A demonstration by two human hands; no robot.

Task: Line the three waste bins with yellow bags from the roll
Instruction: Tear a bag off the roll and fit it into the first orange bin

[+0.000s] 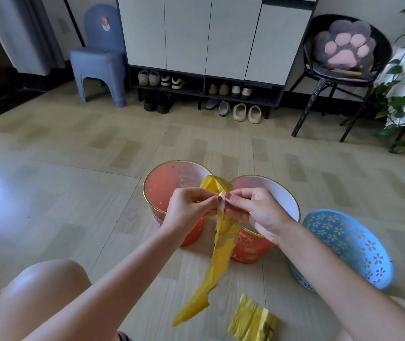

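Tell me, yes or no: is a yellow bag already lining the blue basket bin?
No: the blue basket bin shows only its bare perforated wall, while the yellow bag is pinched, unopened, between both hands.

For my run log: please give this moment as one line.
hands: left, right pinch yellow bag | bins: unlined | roll: floor

**Thin plastic film, glossy floor**

The yellow bag [223, 242] is thin, crinkled, slightly see-through plastic film, as is the folded roll [251, 321]. Two red bins [172, 190] look smooth with shiny gold rims. The blue bin [346, 244] is perforated moulded plastic. The floor [61, 188] is glossy wood-look plank.
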